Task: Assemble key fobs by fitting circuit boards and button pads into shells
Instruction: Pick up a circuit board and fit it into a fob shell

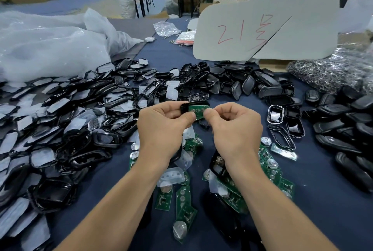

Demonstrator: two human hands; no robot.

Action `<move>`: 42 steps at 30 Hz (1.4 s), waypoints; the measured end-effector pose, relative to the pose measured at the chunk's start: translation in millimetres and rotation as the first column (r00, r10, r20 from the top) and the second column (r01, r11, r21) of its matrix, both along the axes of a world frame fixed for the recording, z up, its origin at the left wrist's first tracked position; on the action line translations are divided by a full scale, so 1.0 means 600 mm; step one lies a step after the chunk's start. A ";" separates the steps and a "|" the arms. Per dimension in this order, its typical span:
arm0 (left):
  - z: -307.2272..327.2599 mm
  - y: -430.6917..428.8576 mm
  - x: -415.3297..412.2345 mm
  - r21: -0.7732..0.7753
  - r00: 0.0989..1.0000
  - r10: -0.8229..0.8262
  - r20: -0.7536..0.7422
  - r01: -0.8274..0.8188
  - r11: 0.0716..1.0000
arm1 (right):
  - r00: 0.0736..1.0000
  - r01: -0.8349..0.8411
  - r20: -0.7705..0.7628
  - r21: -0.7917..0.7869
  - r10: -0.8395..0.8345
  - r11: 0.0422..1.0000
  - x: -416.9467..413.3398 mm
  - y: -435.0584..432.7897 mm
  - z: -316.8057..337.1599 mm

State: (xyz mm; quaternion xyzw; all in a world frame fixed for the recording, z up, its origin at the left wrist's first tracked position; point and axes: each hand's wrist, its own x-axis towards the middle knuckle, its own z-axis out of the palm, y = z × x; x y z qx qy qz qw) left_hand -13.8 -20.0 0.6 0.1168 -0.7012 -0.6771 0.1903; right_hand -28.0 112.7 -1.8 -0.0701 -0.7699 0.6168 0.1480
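Observation:
Over the middle of the table my left hand (163, 127) grips a black key fob shell (184, 107). A green circuit board (197, 110) with round contacts lies in that shell. My right hand (235, 127) pinches the board's right end between thumb and forefinger. Both hands are curled, thumbs nearly meeting under the board. Below my wrists lie loose green circuit boards (183, 200) with coin cells, and clear button pads (171, 176).
Heaps of black shells (84, 121) with pads fill the left, and black back covers (343, 121) the right. Clear plastic bags (46, 44) rise at far left. A white card marked 21 (266, 26) stands behind, beside a bag of metal rings (333, 73).

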 end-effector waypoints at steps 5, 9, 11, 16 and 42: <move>0.005 0.000 0.003 0.008 0.999 -0.041 0.026 0.041 0.999 | 1.000 -0.014 0.007 0.035 0.014 0.999 -0.001 0.005 -0.002; 0.010 -0.005 0.006 -0.004 0.999 -0.022 0.048 0.023 1.000 | 1.000 -0.019 -0.008 0.049 0.019 0.999 0.003 0.005 -0.002; 0.012 -0.008 0.006 -0.018 0.998 -0.014 0.055 0.015 1.000 | 0.999 -0.027 -0.021 0.063 0.028 0.998 0.005 0.003 -0.001; 0.009 -0.013 0.006 -0.135 0.995 -0.013 0.094 0.026 0.991 | 0.998 -0.016 -0.065 0.114 0.024 0.993 0.008 0.000 -0.004; 0.015 -0.012 0.000 0.042 0.994 -0.101 0.051 0.099 0.994 | 0.997 0.019 -0.076 0.184 -0.005 0.983 0.005 0.010 0.000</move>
